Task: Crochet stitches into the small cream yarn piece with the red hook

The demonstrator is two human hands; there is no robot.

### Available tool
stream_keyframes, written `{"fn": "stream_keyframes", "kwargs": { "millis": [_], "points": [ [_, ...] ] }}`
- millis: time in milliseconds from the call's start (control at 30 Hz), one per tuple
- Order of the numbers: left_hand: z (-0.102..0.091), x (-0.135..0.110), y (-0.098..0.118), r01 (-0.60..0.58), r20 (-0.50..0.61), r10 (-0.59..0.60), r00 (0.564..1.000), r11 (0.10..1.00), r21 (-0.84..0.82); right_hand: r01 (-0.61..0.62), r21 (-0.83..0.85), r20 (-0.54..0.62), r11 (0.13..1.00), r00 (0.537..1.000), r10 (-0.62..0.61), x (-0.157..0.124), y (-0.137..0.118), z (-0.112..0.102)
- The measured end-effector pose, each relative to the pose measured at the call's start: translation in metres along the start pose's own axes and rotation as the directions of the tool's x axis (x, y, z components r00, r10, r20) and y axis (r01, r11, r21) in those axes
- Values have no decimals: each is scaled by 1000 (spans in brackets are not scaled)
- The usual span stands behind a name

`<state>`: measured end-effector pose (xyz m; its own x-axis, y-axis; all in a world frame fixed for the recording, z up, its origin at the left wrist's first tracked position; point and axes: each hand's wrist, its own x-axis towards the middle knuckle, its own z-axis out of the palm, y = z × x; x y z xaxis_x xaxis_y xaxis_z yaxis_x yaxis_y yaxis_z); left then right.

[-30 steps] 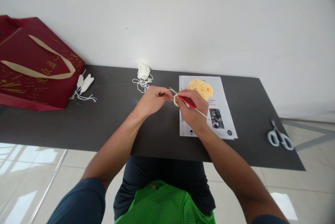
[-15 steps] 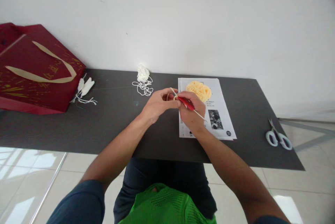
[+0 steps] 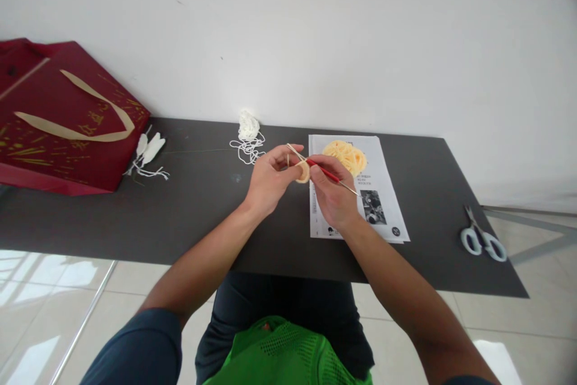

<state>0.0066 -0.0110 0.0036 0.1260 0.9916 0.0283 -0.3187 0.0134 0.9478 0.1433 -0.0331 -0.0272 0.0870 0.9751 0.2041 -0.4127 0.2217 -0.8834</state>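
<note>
Between the fingers of my left hand (image 3: 269,179) is a small pale-yellow crochet piece (image 3: 303,172), pinched by thumb and fingertips. A strand of yarn (image 3: 294,151) runs up over my left index finger. My right hand (image 3: 334,193) is closed around a crochet hook (image 3: 327,173) with a red grip, its thin metal end pointing down to the right. The hook's working tip meets the yellow piece, but the fingers hide its exact place. Just behind my right hand a loose bundle of yellow yarn (image 3: 346,155) rests on printed sheets (image 3: 387,208).
On the dark table (image 3: 193,211), white yarn (image 3: 249,127) lies near the wall. White tasselled pieces (image 3: 151,149) sit beside a dark red gift bag (image 3: 67,115) at left. Scissors (image 3: 481,238) with pale handles lie by the right edge.
The yellow piece has come into fuller view at my left fingertips. My right hand has turned and lowered slightly, drawing a little apart, with the hook still in it.
</note>
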Motion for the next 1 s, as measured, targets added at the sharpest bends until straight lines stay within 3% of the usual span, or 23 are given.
{"fn": "stream_keyframes", "kwargs": {
  "millis": [200, 367, 467, 667, 1000],
  "points": [
    [-1, 0, 2, -65, -73, 66, 995, 998, 20, -81, 181, -23, 980, 996, 87, 4, -9, 4],
    [0, 0, 3, -69, -73, 69, 995, 998, 4, -139, 233, 3, 962, 990, 142, 7, -13, 3],
    [0, 0, 4, -96, -92, 103, 990, 992, 80, -143, 235, 23, 961, 990, 141, 7, -14, 1],
    [-3, -2, 4, -243, -111, 297, 948, 905, 348, -14, 162, 5, 987, 1000, 13, 7, -17, -1],
    [-2, -4, 4, -220, -139, 296, 945, 890, 398, 147, 9, -18, 989, 989, -147, 7, -12, -6]
  ]
}}
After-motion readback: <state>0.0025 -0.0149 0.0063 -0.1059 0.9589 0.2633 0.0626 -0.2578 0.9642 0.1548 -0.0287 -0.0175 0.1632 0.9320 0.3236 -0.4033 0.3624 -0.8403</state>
